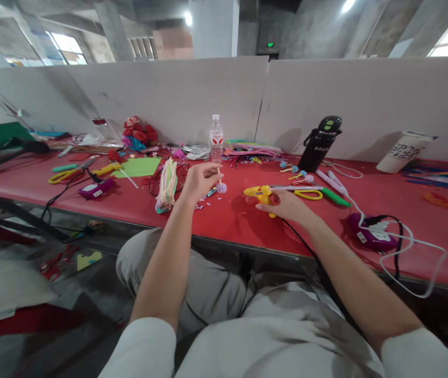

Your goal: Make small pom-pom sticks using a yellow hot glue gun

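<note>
My left hand (pixel 202 182) pinches the thin pale stem of a small purple pipe-cleaner flower (pixel 221 188), whose round head hangs just over the red table. Small purple bits (pixel 201 206) lie scattered below it. To the left of this hand rests a bundle of pale pipe cleaners (pixel 166 186). My right hand (pixel 289 206) is wrapped round a yellow hot glue gun (pixel 261 194), with its nozzle toward the left and a clear glue stick (pixel 298 188) out of its back. A black cord runs from the gun toward my lap.
A water bottle (pixel 216 140), a black thermos (pixel 319 144) and a white cup (pixel 403 152) stand along the partition. Yellow-handled scissors (pixel 308 195) and small finished flowers (pixel 295 169) lie beyond my right hand. A purple power block (pixel 371 232) trails looped white cables at the right.
</note>
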Demonstrator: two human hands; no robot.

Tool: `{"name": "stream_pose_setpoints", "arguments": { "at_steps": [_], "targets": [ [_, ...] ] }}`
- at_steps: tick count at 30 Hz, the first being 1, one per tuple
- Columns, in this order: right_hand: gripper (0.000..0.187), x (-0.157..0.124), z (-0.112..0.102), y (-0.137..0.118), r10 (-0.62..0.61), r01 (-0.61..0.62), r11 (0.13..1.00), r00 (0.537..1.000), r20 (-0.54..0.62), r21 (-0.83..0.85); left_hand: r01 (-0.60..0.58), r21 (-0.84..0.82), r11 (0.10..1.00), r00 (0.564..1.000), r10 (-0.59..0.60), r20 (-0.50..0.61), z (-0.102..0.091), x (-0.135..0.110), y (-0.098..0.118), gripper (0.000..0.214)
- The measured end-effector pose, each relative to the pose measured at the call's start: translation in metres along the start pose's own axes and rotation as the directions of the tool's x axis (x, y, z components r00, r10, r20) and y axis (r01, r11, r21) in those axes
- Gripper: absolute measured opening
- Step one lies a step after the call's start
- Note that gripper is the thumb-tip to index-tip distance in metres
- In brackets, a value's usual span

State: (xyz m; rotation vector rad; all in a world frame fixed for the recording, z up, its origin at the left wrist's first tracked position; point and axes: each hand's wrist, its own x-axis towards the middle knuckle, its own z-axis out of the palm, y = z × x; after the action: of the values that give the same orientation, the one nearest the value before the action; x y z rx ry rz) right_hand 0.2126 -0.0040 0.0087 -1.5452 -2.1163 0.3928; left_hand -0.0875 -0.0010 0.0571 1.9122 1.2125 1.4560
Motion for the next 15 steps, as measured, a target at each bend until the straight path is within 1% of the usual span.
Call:
{"name": "stream_pose_setpoints", "arguments": {
  "at_steps": [2,3,5,6,8,10,12,15],
  "targets": [
    [0.047,0.014,0.015,-0.005,0.002,-0.003,1.000,0.999,0.034,0.017,0.011,0.012,1.000,1.000,-0.011,-0.003,0.000,0.000,-0.006,0.028],
    [0.043,0.019,0.023,-0.009,-0.006,0.004,0.998,0.999,0.033,0.058,0.022,0.033,0.999,1.000,-0.022,-0.003,0.000,0.000,-0.009,0.028],
    [0.038,0.023,0.036,-0.016,-0.056,0.045,0.971,0.997,0.043,0.235,0.036,0.095,0.995,0.999,-0.036,-0.004,-0.001,0.000,-0.014,0.027],
    [0.036,0.023,0.041,-0.020,-0.084,0.060,0.934,0.995,0.055,0.352,0.038,0.128,0.991,0.999,-0.037,-0.005,-0.001,0.000,-0.015,0.026],
    [0.037,0.019,0.047,-0.026,-0.118,0.051,0.822,0.990,0.082,0.567,0.033,0.176,0.984,0.999,-0.033,-0.005,-0.001,0.000,-0.018,0.024],
    [0.037,0.015,0.048,-0.030,-0.106,0.018,0.723,0.991,0.085,0.691,0.029,0.191,0.981,1.000,-0.030,0.004,0.001,0.000,-0.020,0.023],
    [0.036,0.010,0.047,-0.034,-0.091,-0.010,0.682,0.991,0.099,0.731,0.029,0.185,0.982,0.999,-0.032,0.014,0.004,0.000,-0.022,0.022],
    [0.035,0.007,0.045,-0.040,-0.092,-0.031,0.699,0.987,0.133,0.714,0.024,0.175,0.984,0.999,-0.029,0.023,0.007,0.001,-0.023,0.023]
  ]
}}
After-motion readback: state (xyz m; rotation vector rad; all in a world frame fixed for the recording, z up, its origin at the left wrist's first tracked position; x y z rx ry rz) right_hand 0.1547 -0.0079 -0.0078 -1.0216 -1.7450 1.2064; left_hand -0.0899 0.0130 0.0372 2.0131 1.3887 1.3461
